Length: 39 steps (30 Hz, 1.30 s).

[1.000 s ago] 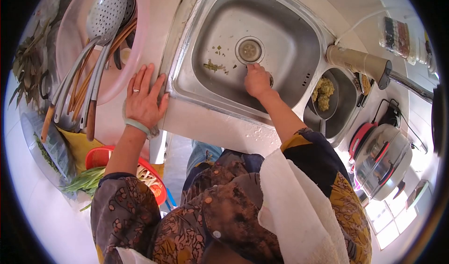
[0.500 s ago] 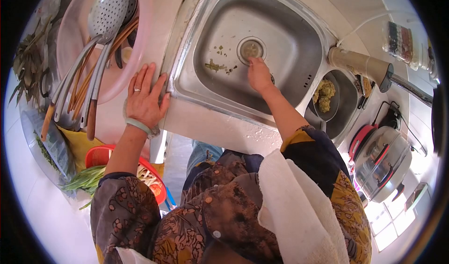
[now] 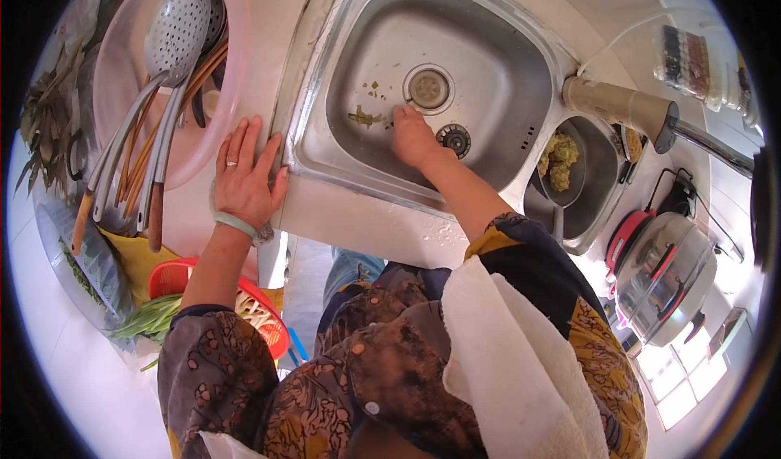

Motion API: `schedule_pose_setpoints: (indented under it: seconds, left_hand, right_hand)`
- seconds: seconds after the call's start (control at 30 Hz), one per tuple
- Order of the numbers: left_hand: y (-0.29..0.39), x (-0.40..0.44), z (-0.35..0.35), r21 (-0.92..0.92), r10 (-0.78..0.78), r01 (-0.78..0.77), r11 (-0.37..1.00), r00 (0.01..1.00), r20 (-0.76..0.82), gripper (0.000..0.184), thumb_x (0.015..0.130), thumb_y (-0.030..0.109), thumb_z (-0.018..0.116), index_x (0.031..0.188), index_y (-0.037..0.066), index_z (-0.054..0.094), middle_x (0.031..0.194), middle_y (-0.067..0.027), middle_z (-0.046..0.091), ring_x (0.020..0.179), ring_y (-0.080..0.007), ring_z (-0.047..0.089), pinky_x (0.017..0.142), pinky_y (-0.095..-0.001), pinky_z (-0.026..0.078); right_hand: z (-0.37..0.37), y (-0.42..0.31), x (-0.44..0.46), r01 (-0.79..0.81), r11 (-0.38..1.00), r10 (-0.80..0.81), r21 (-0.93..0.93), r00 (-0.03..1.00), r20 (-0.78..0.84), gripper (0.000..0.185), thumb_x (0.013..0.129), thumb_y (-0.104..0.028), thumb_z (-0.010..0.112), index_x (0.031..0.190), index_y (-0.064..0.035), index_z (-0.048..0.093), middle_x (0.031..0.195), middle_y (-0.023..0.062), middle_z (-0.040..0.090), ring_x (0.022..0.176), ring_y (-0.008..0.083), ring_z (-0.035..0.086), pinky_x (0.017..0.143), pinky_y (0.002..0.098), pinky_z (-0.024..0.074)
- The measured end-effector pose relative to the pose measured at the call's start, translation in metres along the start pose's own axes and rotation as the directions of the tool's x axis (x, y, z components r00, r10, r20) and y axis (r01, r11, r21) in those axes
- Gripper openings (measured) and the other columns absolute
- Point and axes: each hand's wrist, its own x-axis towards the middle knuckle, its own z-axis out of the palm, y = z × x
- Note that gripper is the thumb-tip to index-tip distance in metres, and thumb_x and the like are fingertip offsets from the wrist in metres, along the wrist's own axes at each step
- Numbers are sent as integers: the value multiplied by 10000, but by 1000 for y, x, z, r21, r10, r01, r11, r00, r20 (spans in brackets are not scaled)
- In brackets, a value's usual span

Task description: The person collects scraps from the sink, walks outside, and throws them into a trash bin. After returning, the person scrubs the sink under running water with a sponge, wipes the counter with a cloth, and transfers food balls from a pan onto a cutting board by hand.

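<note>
Green scraps on sink floor, nr drain; prob. light, limp, slippery if wet. Best pinched mid-clump. Curled R hand just beside, can't tell if gripping. Spread L hand flat on table.

The sink is shining at me, all smooth metal. The scoop is gleaming like metal too, and I am seeing wooden handles. The tub is looking like smooth plastic, and the basket is showing glossy plastic. The towel is looking like dull, rough cloth. The shirt is looking like smooth cloth. The lid is glinting like clear glass.
</note>
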Motion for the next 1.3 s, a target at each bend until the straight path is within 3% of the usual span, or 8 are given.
schedule_pose_setpoints:
  seconds: [0.1,0.2,0.3,0.4,0.6,0.8,1.0,1.3]
  left_hand:
    - [0,0,0,-2,-1,1,1000,1000,2,503,799,216,624,1285,99,567,1487,-155,353,1380,-337,316,1139,-472,245]
    - [0,-1,0,8,-2,2,1000,1000,6,505,800,219,623,1288,102,565,1489,-154,349,1381,-336,315,1139,-473,245]
    - [1,0,-1,14,-4,4,1000,1000,15,504,802,223,623,1288,104,565,1492,-154,345,1381,-335,314,1140,-474,246]
    - [0,1,-1,20,-4,3,1000,1000,13,503,805,230,624,1289,107,565,1493,-153,342,1381,-335,312,1141,-475,246]
    - [-1,-1,0,14,2,-3,1000,1000,7,498,811,237,624,1288,107,567,1497,-153,338,1383,-337,310,1142,-474,245]
    - [-1,-1,0,-2,2,-2,1000,1000,3,499,806,229,627,1285,102,570,1503,-150,331,1386,-337,307,1141,-474,245]
    - [-2,-2,1,0,4,-4,1000,1000,0,504,802,224,629,1286,97,568,1504,-150,330,1385,-339,308,1138,-478,246]
    - [-2,-1,0,-4,11,-11,1000,1000,-3,504,796,215,635,1281,97,572,1491,-155,350,1378,-345,319,1139,-473,247]
  right_hand:
    - [3,-4,6,-58,975,39,213,995,91,289,809,-19,503,1075,80,559,1105,285,560,1093,413,538,968,437,435]
    - [8,-9,9,16,937,-19,350,1000,4,274,823,-29,507,1076,48,577,1126,290,555,1062,431,551,947,457,449]
    - [6,-17,11,-46,752,6,658,998,63,266,832,-43,517,1080,13,594,1096,262,578,1045,418,568,920,470,461]
    - [4,-15,1,5,948,18,318,998,-68,224,840,-73,525,1035,-15,618,1064,224,604,1001,407,593,883,472,478]
    - [-42,-7,-23,-79,983,57,167,989,133,222,835,-159,567,995,-9,603,1063,204,622,985,392,612,855,473,492]
    - [-83,34,-46,-166,978,181,-124,976,124,291,855,-288,580,929,-12,633,1069,194,641,988,372,626,861,468,493]
    - [-85,47,-55,-177,932,276,-315,911,305,323,884,-329,587,980,-30,664,1027,174,684,994,335,646,855,443,512]
    - [-75,57,-53,-215,916,297,-338,931,213,320,891,-348,593,1009,-59,665,1018,168,691,984,320,661,836,447,520]
